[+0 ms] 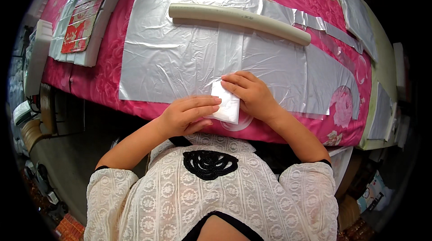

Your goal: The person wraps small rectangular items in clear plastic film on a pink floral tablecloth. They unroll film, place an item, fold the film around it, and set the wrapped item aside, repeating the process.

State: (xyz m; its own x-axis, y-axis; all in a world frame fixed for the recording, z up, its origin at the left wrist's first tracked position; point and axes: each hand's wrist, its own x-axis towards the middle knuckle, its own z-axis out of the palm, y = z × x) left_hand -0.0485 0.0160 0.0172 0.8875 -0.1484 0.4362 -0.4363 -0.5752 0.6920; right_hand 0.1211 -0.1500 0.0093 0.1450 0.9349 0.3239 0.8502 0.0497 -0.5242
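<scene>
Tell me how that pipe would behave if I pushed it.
The pipe would probably roll, being round with nothing visible bracing it. It looks smooth, so it may slide too. Wrinkles in the sheet beneath might slow it.

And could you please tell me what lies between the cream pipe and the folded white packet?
In the head view, silvery plastic sheeting lies between the cream pipe and folded white packet.

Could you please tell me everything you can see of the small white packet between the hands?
The small white packet is roughly rectangular, slightly slanted, and looks like thin, glossy folded film with faint creases. It appears across the near edge of the silver sheet, partly over the pink floral cloth. The left hand touches its left side; the right hand covers its far right part.
</scene>
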